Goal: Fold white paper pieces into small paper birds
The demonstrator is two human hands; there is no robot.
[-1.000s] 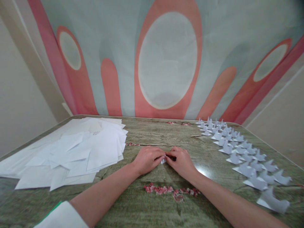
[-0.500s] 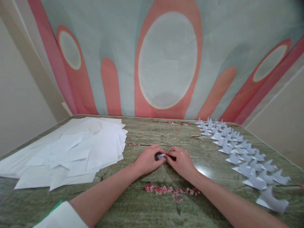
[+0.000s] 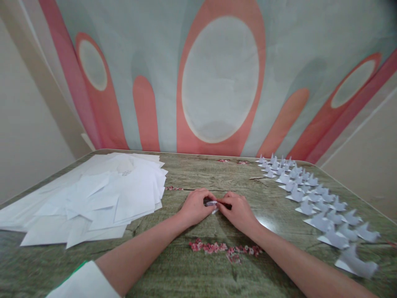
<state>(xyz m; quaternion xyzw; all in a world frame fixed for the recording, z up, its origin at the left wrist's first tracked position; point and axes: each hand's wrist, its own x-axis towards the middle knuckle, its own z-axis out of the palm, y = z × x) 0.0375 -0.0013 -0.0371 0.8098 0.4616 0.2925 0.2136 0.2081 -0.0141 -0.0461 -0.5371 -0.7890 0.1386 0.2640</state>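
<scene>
Near the middle of the table, a small piece of folded white paper (image 3: 211,203) is pinched between my two hands. My left hand (image 3: 196,205) grips it from the left, thumb and fingers curled around it. From the right, my right hand (image 3: 236,210) pinches its other side, fingertips meeting those of the left. Most of the paper is hidden by the fingers, so its exact shape cannot be made out.
On the left lies a wide, loose pile of white paper sheets (image 3: 136,194). Along the right stand several rows of folded white paper birds (image 3: 335,236). The wood-patterned table (image 3: 173,265) carries printed pink blossoms, and a patterned backdrop (image 3: 167,41) rises behind its far edge.
Both hands stay in nearly the same place, still pinching the paper. The folded paper has turned slightly between the fingers, and the view has shifted a little.
</scene>
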